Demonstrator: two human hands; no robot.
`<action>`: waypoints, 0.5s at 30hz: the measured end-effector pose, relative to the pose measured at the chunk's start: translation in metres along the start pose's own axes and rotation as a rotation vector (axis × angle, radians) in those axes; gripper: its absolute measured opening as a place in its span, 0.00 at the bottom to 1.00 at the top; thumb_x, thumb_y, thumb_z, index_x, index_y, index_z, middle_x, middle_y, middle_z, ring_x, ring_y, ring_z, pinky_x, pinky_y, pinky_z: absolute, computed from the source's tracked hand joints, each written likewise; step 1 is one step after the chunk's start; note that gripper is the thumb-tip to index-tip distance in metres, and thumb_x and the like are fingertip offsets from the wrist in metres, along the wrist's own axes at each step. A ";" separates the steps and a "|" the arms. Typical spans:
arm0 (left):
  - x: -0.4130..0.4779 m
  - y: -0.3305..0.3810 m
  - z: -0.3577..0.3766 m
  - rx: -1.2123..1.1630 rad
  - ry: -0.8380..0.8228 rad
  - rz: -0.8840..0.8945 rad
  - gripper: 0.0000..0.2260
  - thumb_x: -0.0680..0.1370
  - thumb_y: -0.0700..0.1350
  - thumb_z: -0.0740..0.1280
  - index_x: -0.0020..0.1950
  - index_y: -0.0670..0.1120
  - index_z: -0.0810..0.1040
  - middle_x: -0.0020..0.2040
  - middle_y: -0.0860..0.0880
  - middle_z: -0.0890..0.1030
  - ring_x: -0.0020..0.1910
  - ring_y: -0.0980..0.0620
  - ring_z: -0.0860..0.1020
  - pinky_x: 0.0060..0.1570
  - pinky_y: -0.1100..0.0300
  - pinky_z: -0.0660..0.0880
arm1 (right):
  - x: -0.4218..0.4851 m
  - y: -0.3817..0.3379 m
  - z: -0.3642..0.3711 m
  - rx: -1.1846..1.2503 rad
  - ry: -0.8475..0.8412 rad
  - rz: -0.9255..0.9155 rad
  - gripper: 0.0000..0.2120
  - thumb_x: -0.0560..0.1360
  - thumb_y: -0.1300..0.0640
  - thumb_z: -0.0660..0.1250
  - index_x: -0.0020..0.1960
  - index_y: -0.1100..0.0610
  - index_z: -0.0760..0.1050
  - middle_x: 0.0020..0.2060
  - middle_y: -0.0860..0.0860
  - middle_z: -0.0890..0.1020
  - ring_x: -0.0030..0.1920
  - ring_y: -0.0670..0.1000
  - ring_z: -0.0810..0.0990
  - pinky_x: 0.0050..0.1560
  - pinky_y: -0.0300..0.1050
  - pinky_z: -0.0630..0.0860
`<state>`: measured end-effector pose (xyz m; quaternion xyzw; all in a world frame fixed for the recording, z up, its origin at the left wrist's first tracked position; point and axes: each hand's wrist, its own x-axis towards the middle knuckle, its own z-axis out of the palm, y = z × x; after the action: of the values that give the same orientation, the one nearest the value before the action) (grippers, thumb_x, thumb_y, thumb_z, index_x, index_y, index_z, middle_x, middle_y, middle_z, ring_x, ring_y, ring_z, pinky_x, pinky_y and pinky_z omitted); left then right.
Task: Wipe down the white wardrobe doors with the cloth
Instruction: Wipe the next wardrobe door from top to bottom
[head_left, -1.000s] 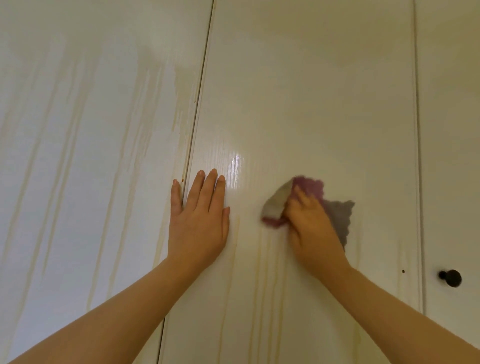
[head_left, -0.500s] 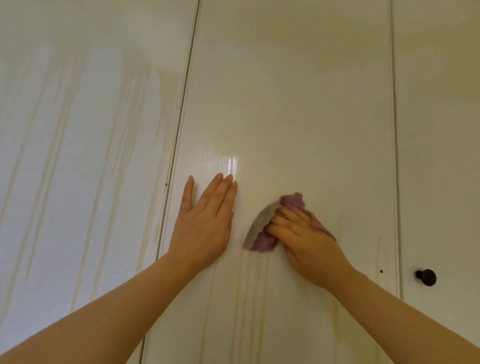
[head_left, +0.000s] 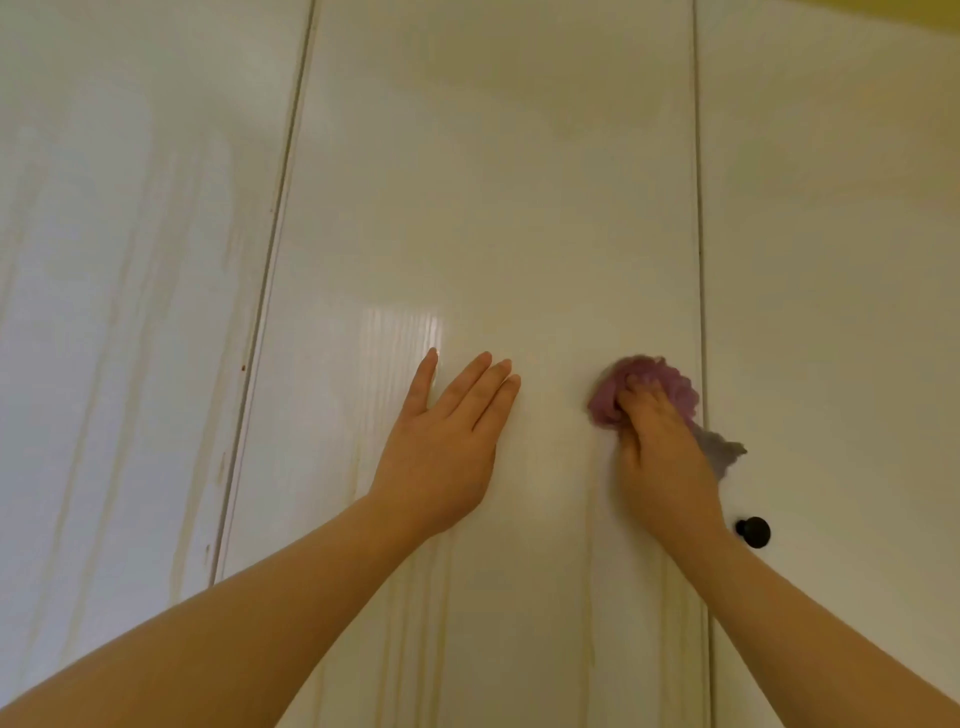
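White wardrobe doors fill the view. The middle door (head_left: 493, 208) carries faint yellowish drip streaks in its lower part. My left hand (head_left: 447, 441) lies flat on this door, fingers straight and slightly spread, holding nothing. My right hand (head_left: 660, 452) presses a bunched purple cloth (head_left: 649, 379) against the same door near its right edge. A grey corner of the cloth sticks out to the right of my hand, over the gap to the right door (head_left: 831, 260).
The left door (head_left: 130, 312) shows long vertical streaks. A small black round knob (head_left: 753, 531) sits on the right door, just right of my right wrist. A yellow strip shows at the top right corner.
My right hand has slid the cloth rightward and up, from the door's middle to its right edge. The cloth is more bunched. My left hand stays flat on the door.
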<state>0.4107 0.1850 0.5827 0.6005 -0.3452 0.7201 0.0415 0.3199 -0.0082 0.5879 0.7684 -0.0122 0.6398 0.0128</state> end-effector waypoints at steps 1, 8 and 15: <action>0.002 0.005 0.000 -0.006 -0.002 -0.002 0.21 0.74 0.40 0.56 0.66 0.38 0.75 0.65 0.42 0.76 0.65 0.44 0.74 0.66 0.39 0.57 | -0.007 0.000 0.002 -0.009 -0.012 -0.008 0.18 0.70 0.67 0.53 0.53 0.65 0.77 0.54 0.61 0.79 0.57 0.61 0.77 0.59 0.43 0.67; 0.011 0.036 -0.002 -0.025 -0.045 0.052 0.21 0.75 0.40 0.54 0.65 0.38 0.75 0.64 0.42 0.77 0.64 0.43 0.75 0.65 0.39 0.57 | -0.066 0.020 -0.008 -0.047 -0.136 -0.249 0.19 0.73 0.62 0.53 0.58 0.61 0.77 0.58 0.55 0.79 0.62 0.53 0.73 0.62 0.50 0.70; 0.010 0.058 0.003 -0.029 -0.120 0.028 0.22 0.75 0.41 0.54 0.66 0.38 0.74 0.65 0.41 0.76 0.65 0.43 0.74 0.66 0.39 0.56 | -0.041 0.038 -0.014 0.024 -0.115 0.056 0.19 0.73 0.67 0.52 0.59 0.66 0.74 0.57 0.61 0.76 0.61 0.56 0.72 0.65 0.44 0.64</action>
<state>0.3830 0.1359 0.5655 0.6372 -0.3658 0.6781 0.0193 0.2969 -0.0454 0.5501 0.8033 -0.0268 0.5947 -0.0148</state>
